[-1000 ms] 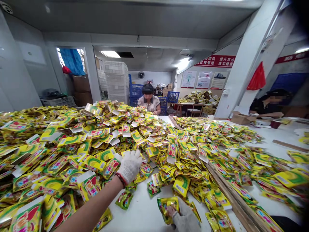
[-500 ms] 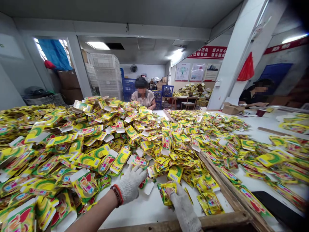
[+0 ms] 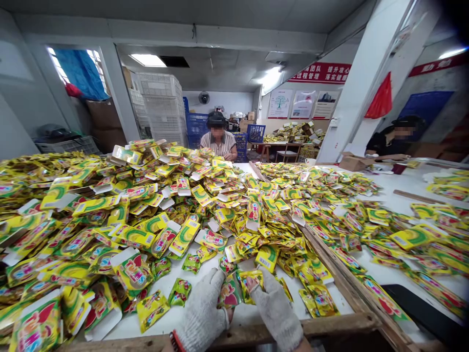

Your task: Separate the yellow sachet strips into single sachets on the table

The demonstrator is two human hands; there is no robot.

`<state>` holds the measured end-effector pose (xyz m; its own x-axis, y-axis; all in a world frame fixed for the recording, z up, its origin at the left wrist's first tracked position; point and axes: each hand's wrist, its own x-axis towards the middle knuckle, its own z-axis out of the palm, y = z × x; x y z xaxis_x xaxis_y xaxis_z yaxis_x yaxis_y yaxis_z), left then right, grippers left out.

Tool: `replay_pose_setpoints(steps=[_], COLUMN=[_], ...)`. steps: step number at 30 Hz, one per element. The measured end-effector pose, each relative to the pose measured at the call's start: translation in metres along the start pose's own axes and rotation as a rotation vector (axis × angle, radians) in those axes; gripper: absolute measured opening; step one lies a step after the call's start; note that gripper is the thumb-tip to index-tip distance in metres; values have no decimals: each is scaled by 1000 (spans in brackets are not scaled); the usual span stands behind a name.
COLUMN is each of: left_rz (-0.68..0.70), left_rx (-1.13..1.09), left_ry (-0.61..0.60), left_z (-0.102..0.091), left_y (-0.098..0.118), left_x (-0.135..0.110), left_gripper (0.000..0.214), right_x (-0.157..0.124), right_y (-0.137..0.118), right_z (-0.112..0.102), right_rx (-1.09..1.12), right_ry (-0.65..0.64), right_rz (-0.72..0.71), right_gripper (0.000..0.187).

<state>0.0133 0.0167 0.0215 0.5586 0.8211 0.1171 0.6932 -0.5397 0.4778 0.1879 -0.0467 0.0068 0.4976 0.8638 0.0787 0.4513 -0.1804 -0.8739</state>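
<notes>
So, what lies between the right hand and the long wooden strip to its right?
In the head view, yellow packets lie on the white tabletop between the right hand and the wooden strip, with some white surface showing beside them.

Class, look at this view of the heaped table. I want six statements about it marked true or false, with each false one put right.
1. The left hand and the right hand both wear pale gloves. True.
2. The right hand holds a yellow packet. True.
3. The bracelet is on the right wrist. False: the bracelet is on the left wrist.
4. The red bag lies on the table. False: the red bag hangs beside a white pillar.
5. A person in a striped top is across the table. True.
6. The white crates are scattered singly. False: the white crates are stacked.
</notes>
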Motion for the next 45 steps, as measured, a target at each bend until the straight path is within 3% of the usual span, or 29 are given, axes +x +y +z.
replay_pose_setpoints(steps=[6, 8, 11, 16, 19, 23, 27, 34, 39, 42, 45], left_rz=[119, 165, 208, 72, 9, 52, 99, 70, 101, 129, -7], left_rx=[78, 118, 162, 67, 51, 74, 75, 73, 13, -234, -566], left_ry=[-22, -61, -114, -65, -15, 42, -43, -44, -87, -37, -18], left_z=[-16, -19, -18, -5, 0, -2, -3, -5, -7, -15, -24], left_y=[-4, 1, 11, 22, 22, 18, 19, 17, 23, 21, 15], left_x=[1, 0, -2, -4, -5, -8, -9, -10, -12, -14, -13], left_gripper=[61, 62, 64, 54, 55, 55, 70, 71, 68, 67, 64], right_x=[5, 4, 4, -4, -9, -7, 0, -2, -20, -25, -24], right_y=[-25, -32, -29, -9, -7, -19, -29, -24, -32, -32, -28], right_z=[-36, -39, -29, 3, 5, -17, -24, -23, -26, -24, -20], right_rx=[-310, -342, -389, -418, -481, -434, -368, 23, 363, 411, 378], right_ry=[-269, -297, -193, 79, 64, -110, -188, -509, -780, -779, -664], right_rz=[-131, -161, -193, -175, -164, -228, -190, -17, 111, 145, 197], right_gripper=[22, 19, 18, 32, 35, 26, 25, 24, 41, 43, 42])
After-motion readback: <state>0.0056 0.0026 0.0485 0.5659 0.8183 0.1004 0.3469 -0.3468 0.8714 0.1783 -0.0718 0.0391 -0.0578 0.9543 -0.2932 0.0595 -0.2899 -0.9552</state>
